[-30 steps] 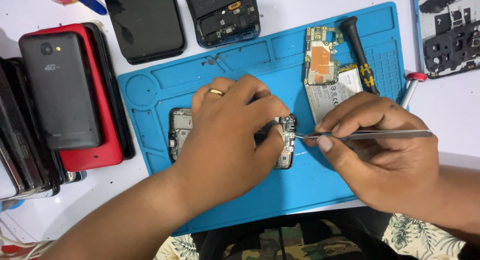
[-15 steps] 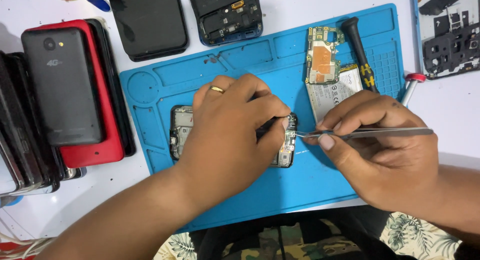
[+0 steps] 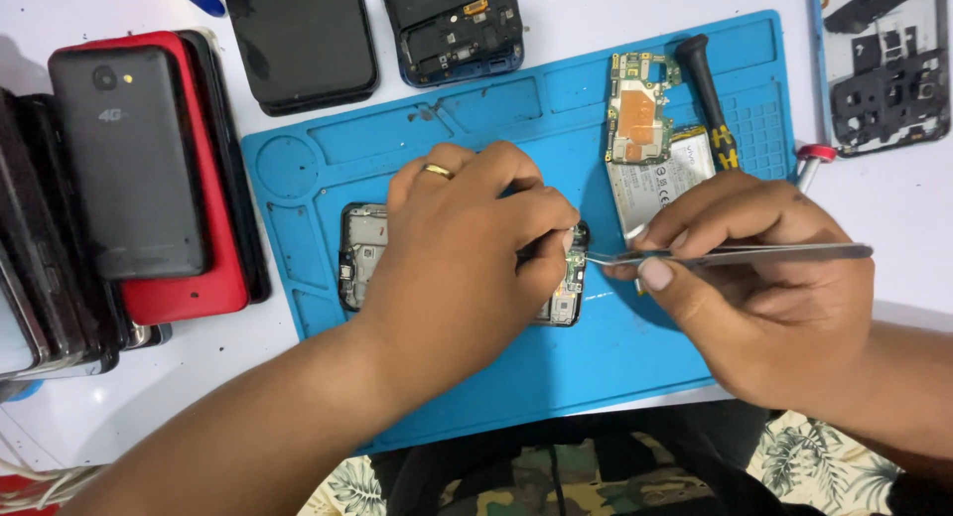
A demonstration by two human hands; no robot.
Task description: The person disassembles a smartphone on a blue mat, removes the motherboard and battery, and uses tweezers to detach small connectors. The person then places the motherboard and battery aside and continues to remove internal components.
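An opened phone (image 3: 362,253) with its inner parts exposed lies flat on the blue repair mat (image 3: 596,357). My left hand (image 3: 467,248), with a gold ring on one finger, presses down over most of the phone and pinches its right end. My right hand (image 3: 764,278) holds metal tweezers (image 3: 735,254) level, their tips touching the phone's right end beside my left fingertips. A green and orange circuit board (image 3: 637,109) and a silver battery (image 3: 660,184) lie on the mat just behind my right hand.
A black-handled screwdriver (image 3: 705,94) lies on the mat's right part. Several phones are stacked at the left, a dark one (image 3: 129,159) on a red one (image 3: 204,278). Two more phone bodies (image 3: 298,40) lie behind the mat, and a stripped frame (image 3: 884,69) at the far right.
Both hands stay in the same place on the phone. The tweezers remain at the phone's right end; only the view has shifted slightly.
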